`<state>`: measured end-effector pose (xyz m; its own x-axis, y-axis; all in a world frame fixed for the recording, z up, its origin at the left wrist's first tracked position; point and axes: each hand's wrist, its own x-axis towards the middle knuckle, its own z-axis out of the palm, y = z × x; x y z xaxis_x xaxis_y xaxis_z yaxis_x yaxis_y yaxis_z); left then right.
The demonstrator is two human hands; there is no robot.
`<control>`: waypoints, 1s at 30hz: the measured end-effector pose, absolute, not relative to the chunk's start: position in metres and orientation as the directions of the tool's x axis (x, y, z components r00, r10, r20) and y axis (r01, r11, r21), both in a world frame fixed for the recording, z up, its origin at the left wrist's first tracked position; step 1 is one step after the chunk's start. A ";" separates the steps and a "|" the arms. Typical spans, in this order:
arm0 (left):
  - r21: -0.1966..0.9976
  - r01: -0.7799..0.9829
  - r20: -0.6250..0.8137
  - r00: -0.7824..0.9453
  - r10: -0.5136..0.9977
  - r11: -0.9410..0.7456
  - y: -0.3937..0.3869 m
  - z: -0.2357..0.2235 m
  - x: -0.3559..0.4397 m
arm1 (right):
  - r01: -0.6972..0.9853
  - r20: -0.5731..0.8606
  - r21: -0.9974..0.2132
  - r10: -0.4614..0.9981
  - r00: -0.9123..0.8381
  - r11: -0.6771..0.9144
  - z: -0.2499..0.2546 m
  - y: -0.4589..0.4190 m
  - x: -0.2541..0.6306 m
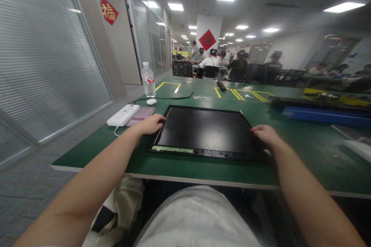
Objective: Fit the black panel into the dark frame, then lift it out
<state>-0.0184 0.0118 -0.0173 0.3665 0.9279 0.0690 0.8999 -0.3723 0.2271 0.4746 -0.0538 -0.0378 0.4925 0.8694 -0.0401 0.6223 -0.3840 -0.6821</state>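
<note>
At 12 o'clock on grn table [95,154], blk screen panel [203,127] lies approx flat, face up. L hand [151,124] at its 9 o'clock edge, fingers partly curled, gripping frame; R hand [267,135] at 3 o'clock edge, fingertips nearly closed on rim. Stage: screen sits w/in frame; grn strip [173,149] exposed at 7 o'clock; whether fastened, can't tell. Btl [148,82] at 11 o'clock.

So upper left you've got a red diamond sign [109,11] with a gold 福 on it, stuck on the door panel [118,42]. The bottle's label [148,80] has red print, too small to read tbh.
</note>
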 end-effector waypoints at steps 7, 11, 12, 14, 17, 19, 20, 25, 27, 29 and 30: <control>0.213 0.906 0.062 0.360 0.931 -0.365 0.012 -0.017 -0.020 | 0.578 -0.039 -0.736 0.875 0.482 -0.352 -0.047 -0.050 0.483; 0.179 0.904 0.059 0.384 0.922 -0.388 0.013 -0.017 -0.021 | 0.597 -0.021 -0.715 0.865 0.501 -0.364 -0.049 -0.047 0.484; 0.173 0.903 0.059 0.390 0.919 -0.394 0.013 -0.017 -0.020 | 0.607 -0.020 -0.702 0.863 0.505 -0.372 -0.049 -0.046 0.484; 0.170 0.896 0.060 0.406 0.912 -0.410 0.013 -0.016 -0.020 | 0.632 -0.007 -0.681 0.866 0.500 -0.371 -0.049 -0.046 0.483; 0.170 0.884 0.072 0.430 0.900 -0.436 0.013 -0.015 -0.019 | 0.667 0.021 -0.649 0.869 0.495 -0.365 -0.046 -0.047 0.481; 0.170 0.877 0.081 0.442 0.893 -0.449 0.013 -0.015 -0.019 | 0.686 0.028 -0.625 0.867 0.497 -0.373 -0.043 -0.048 0.480; 0.169 0.875 0.083 0.447 0.891 -0.454 0.013 -0.014 -0.019 | 0.692 0.029 -0.615 0.867 0.497 -0.376 -0.042 -0.049 0.479; 0.148 0.874 0.075 0.457 0.886 -0.463 0.013 -0.014 -0.018 | 0.707 0.031 -0.593 0.866 0.498 -0.385 -0.040 -0.050 0.478; 0.139 0.877 0.066 0.455 0.888 -0.460 0.014 -0.015 -0.018 | 0.709 0.032 -0.588 0.864 0.502 -0.390 -0.041 -0.049 0.479; 0.135 0.880 0.064 0.450 0.891 -0.455 0.015 -0.015 -0.018 | 0.710 0.038 -0.587 0.863 0.503 -0.388 -0.042 -0.048 0.480; 0.133 0.881 0.064 0.449 0.891 -0.453 0.016 -0.016 -0.019 | 0.709 0.038 -0.589 0.864 0.503 -0.387 -0.043 -0.048 0.481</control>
<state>-0.0186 0.0156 -0.0156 0.4486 0.8914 0.0642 0.8815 -0.4531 0.1330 0.4805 -0.0481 -0.0430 0.5028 0.8636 0.0379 0.7094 -0.3871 -0.5890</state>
